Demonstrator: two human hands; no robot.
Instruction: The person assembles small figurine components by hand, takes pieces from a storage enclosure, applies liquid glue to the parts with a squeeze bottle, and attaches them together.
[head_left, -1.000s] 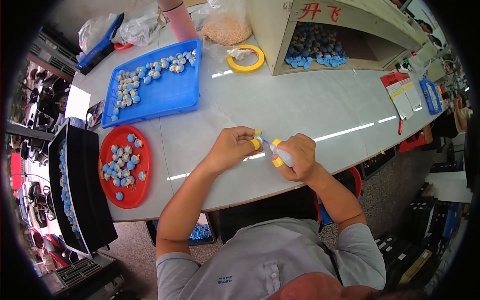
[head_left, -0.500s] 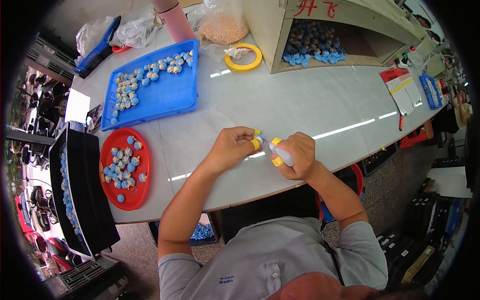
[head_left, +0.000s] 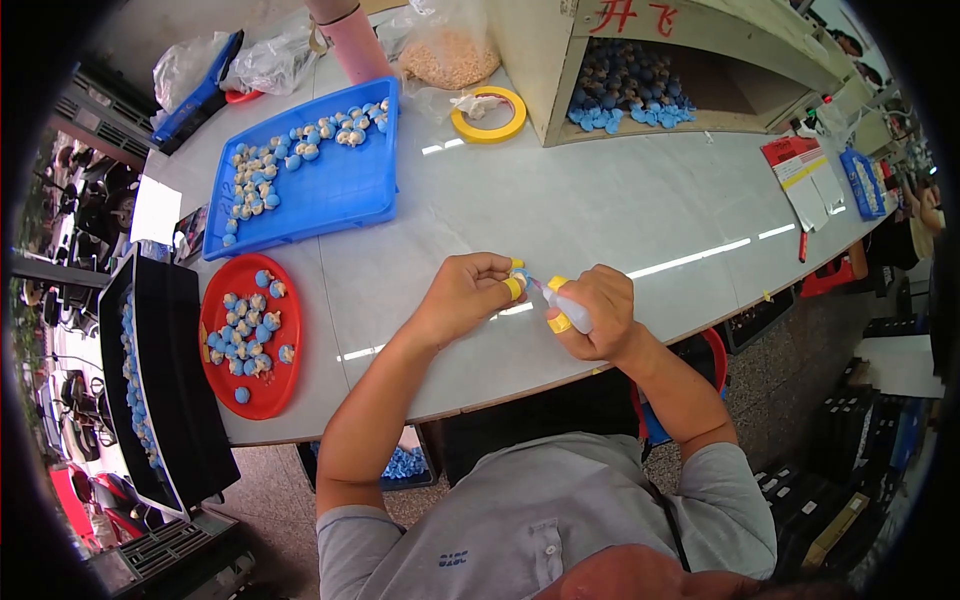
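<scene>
Between thumb and fingers, my left hand [head_left: 468, 294] pinches a small blue-and-cream figure piece [head_left: 520, 276]. Yellow tape wraps the fingertips of both hands. My right hand [head_left: 601, 313] is closed around a translucent squeeze bottle [head_left: 572, 309], its thin nozzle pointing left and meeting or nearly touching the piece. Whether the tip makes contact is too small to tell. Similar blue-and-cream pieces lie in a round red tray [head_left: 286, 388] to the left and along the far and left sides of a blue rectangular tray [head_left: 340, 205].
A roll of yellow tape [head_left: 518, 118] lies near a bag of tan bits [head_left: 450, 60] and a pink bottle [head_left: 356, 45]. At the back, a cabinet [head_left: 548, 75] holds many blue pieces. A black crate [head_left: 180, 390] stands at the left table edge. Papers [head_left: 805, 178] lie far right.
Almost nothing differs. Both hands keep their places and grips, with the squeeze bottle and the piece shifted very slightly.
</scene>
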